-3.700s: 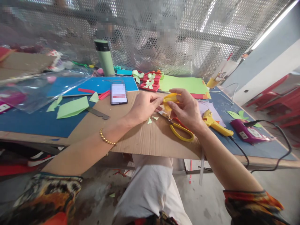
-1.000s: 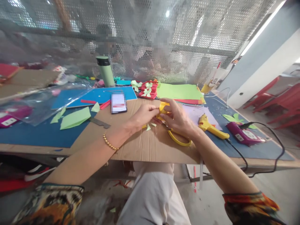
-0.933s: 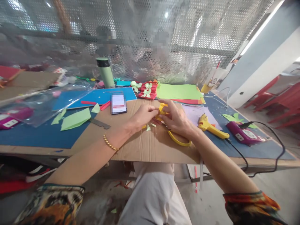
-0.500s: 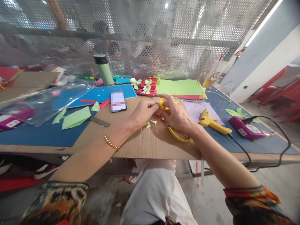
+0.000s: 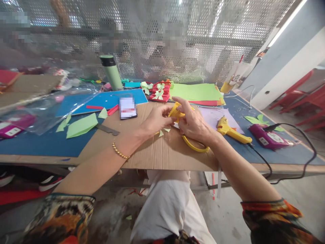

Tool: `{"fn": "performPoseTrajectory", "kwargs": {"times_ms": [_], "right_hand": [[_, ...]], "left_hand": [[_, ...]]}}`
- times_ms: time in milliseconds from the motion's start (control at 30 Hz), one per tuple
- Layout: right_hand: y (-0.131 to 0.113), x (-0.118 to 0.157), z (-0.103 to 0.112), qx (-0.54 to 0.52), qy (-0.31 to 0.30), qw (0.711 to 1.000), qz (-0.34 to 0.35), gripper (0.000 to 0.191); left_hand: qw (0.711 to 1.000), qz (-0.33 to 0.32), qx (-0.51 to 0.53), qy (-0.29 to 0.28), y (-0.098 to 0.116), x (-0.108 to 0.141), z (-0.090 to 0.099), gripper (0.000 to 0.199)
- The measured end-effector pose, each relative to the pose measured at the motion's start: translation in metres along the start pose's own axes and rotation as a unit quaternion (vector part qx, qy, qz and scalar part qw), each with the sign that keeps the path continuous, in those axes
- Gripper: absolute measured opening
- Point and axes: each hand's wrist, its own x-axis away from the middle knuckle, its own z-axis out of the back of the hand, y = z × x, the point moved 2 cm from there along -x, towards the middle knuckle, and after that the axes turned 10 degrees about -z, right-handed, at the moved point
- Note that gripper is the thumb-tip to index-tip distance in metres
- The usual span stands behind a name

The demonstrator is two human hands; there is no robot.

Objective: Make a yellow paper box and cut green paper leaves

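Both hands meet over the brown cardboard sheet [image 5: 152, 152]. My left hand [image 5: 159, 119] is closed, its fingertips pinching the left side of a folded yellow piece [image 5: 175, 111]. From the right, my right hand [image 5: 190, 120] grips the same piece between thumb and fingers. Below my right hand lies a yellow ring-shaped band [image 5: 195, 147], partly hidden by the wrist. Small pale green scraps [image 5: 161, 133] rest on the cardboard beside the fingers.
A phone [image 5: 127, 107] and metal ruler [image 5: 108, 129] lie left. Behind are red pieces with green bows [image 5: 159, 91], green sheets [image 5: 195, 92] and a bottle [image 5: 111, 73]. A yellow glue gun [image 5: 233, 132], purple power box [image 5: 270, 136] and drink cup [image 5: 232, 79] are right.
The yellow piece is tilted differently and shows more of its surface between my hands. My fingers have shifted slightly on it. The whole view has moved a little.
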Motion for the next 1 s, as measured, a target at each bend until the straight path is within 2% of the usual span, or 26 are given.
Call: {"fn": "performPoseTrajectory", "kwargs": {"times_ms": [133, 300, 467, 600, 700, 800, 867, 933, 1000], "right_hand": [[0.004, 0.000, -0.001, 0.011, 0.032, 0.999, 0.009, 0.072], [-0.008, 0.001, 0.003, -0.014, 0.026, 1.000, 0.001, 0.062], [-0.022, 0.001, 0.013, -0.013, 0.013, 0.998, -0.064, 0.059], [-0.028, 0.003, 0.018, -0.015, 0.034, 0.996, -0.083, 0.056], [-0.026, 0.006, 0.025, -0.026, 0.088, 0.991, -0.094, 0.048], [-0.014, 0.008, 0.043, -0.026, 0.202, 0.971, -0.122, 0.040], [-0.002, 0.006, 0.055, -0.029, 0.249, 0.958, -0.139, 0.038], [0.009, 0.003, 0.059, -0.048, 0.217, 0.964, -0.146, 0.037], [0.017, -0.001, 0.056, -0.090, 0.140, 0.975, -0.149, 0.049]], "left_hand": [[0.999, -0.045, -0.013, 0.009, -0.006, -0.003, 0.002, 0.048], [0.994, -0.099, -0.046, 0.017, -0.013, -0.006, 0.006, 0.041], [0.992, -0.104, -0.063, 0.018, -0.012, -0.007, 0.007, 0.037], [0.992, -0.096, -0.075, 0.036, -0.008, -0.007, 0.006, 0.041], [0.993, -0.074, -0.073, 0.056, -0.003, -0.006, 0.006, 0.043], [0.994, -0.055, -0.062, 0.070, 0.000, -0.005, 0.008, 0.044], [0.994, -0.055, -0.049, 0.076, 0.003, -0.004, 0.011, 0.043], [0.994, -0.059, -0.037, 0.081, 0.005, -0.002, 0.013, 0.043], [0.994, -0.062, -0.031, 0.086, 0.007, -0.001, 0.016, 0.045]]}}
